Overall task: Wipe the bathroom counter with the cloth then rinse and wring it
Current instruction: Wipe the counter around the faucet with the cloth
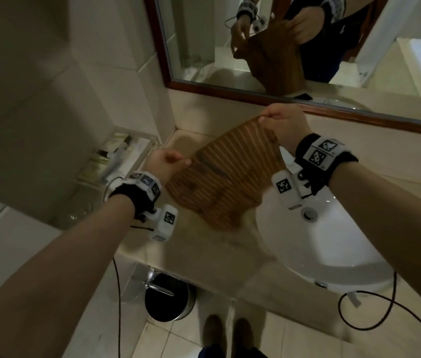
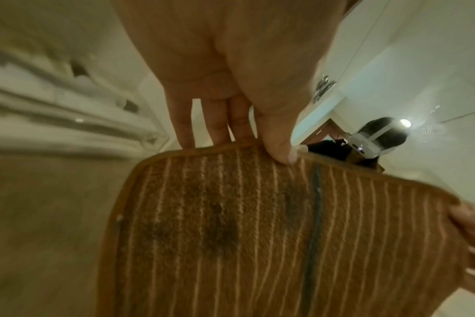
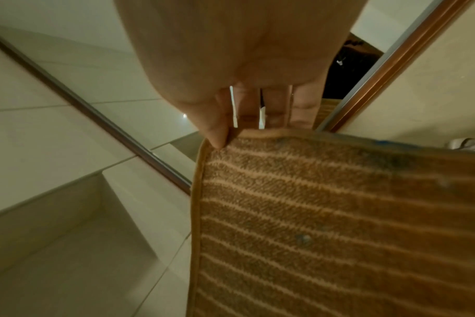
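A brown cloth [image 1: 227, 174] with thin pale stripes and dark stains hangs spread out above the beige counter [image 1: 204, 244], left of the white sink [image 1: 315, 244]. My left hand [image 1: 170, 161] pinches its left top corner, thumb on the near face and fingers behind, as the left wrist view shows on the cloth [image 2: 258, 236]. My right hand [image 1: 279, 120] pinches the other top corner higher up, near the mirror; the right wrist view shows the thumb on the cloth's [image 3: 339, 214] hem. The cloth hides part of the counter behind it.
A clear tray of toiletries [image 1: 119, 156] sits in the counter's left corner. A wood-framed mirror [image 1: 359, 60] hangs behind the sink. A black pedal bin [image 1: 168, 298] stands on the floor below the counter. Cables [image 1: 374, 324] trail from both wrists.
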`<action>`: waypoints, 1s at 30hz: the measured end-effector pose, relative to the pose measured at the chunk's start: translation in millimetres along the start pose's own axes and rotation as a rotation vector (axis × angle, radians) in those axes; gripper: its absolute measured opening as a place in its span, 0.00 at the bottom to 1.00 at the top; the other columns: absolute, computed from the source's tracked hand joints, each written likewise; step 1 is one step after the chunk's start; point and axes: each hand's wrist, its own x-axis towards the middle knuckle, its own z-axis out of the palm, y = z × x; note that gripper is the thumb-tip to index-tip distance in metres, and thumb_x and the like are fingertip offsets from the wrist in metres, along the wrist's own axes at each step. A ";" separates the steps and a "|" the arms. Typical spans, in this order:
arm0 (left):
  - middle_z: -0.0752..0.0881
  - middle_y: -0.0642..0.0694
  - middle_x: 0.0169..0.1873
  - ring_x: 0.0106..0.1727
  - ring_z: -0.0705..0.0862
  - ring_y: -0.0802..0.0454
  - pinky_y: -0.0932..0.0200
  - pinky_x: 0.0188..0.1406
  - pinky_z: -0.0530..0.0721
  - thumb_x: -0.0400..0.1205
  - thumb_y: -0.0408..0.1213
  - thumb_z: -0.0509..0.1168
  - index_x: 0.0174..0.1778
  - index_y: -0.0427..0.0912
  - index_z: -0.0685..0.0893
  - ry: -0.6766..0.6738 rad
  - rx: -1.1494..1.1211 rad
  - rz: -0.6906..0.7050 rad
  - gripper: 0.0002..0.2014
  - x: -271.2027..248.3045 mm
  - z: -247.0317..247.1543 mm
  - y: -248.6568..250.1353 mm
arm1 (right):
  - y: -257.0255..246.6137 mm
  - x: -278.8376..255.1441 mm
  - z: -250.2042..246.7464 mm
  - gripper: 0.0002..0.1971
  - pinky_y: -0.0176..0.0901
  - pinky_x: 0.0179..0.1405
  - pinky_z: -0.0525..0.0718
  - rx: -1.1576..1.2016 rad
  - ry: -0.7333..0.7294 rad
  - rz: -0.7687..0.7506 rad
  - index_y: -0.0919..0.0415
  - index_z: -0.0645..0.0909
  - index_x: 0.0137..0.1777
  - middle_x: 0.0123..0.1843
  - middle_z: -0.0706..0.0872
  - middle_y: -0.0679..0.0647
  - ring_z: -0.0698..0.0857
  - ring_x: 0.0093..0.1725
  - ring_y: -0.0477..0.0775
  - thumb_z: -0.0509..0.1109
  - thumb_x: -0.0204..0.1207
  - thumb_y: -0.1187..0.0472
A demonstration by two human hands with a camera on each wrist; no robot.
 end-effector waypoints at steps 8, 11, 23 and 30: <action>0.83 0.49 0.32 0.36 0.80 0.52 0.55 0.43 0.81 0.76 0.42 0.72 0.38 0.48 0.85 0.239 0.271 0.273 0.04 44.9 -74.8 41.6 | -16.7 30.9 -1.3 0.08 0.44 0.37 0.86 0.119 0.092 0.024 0.52 0.82 0.43 0.37 0.86 0.53 0.86 0.32 0.45 0.66 0.81 0.65; 0.85 0.44 0.35 0.37 0.83 0.43 0.50 0.43 0.81 0.80 0.46 0.68 0.42 0.44 0.82 0.215 0.671 0.424 0.09 33.8 -76.9 31.9 | -6.3 21.0 8.4 0.07 0.37 0.38 0.88 0.275 0.052 0.041 0.61 0.82 0.45 0.41 0.86 0.58 0.88 0.35 0.44 0.65 0.81 0.71; 0.78 0.46 0.61 0.60 0.79 0.47 0.65 0.54 0.68 0.84 0.40 0.60 0.62 0.47 0.82 -0.440 0.743 0.035 0.12 -108.0 37.6 -146.1 | 127.3 -138.6 97.1 0.09 0.44 0.43 0.77 -0.050 -0.414 0.435 0.60 0.87 0.36 0.35 0.86 0.55 0.82 0.40 0.55 0.70 0.73 0.72; 0.84 0.45 0.46 0.46 0.82 0.47 0.58 0.42 0.74 0.80 0.38 0.61 0.53 0.46 0.80 -0.497 0.671 0.036 0.08 -126.4 57.4 -152.8 | 152.2 -157.0 110.3 0.10 0.52 0.45 0.88 -0.112 -0.445 0.615 0.62 0.85 0.36 0.36 0.88 0.62 0.88 0.38 0.60 0.66 0.77 0.70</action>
